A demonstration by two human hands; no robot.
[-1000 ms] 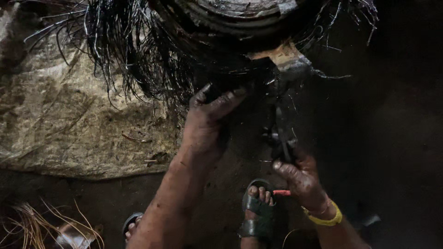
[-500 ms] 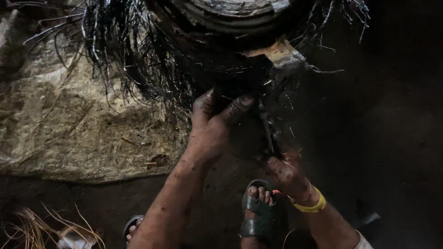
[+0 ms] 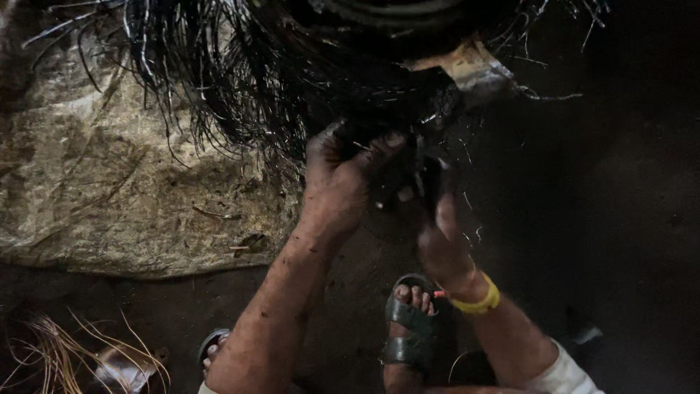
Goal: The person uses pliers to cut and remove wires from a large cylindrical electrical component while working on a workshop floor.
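At frame centre, my left hand [image 3: 343, 182] grips the wire bundle [image 3: 240, 87]; my right hand [image 3: 437, 233] clutches a dark tool [image 3: 430, 182]. Loose strands could prick my fingers if it slips.

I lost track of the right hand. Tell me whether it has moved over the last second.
Yes. The right hand has risen from beside the sandalled foot toward the frayed black bundle, and now sits close beside the left hand.

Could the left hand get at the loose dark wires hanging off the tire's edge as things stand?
Probably yes. The left hand already presses on the tire just below the hanging wires, and nothing lies between them; the right hand works off to the other side.
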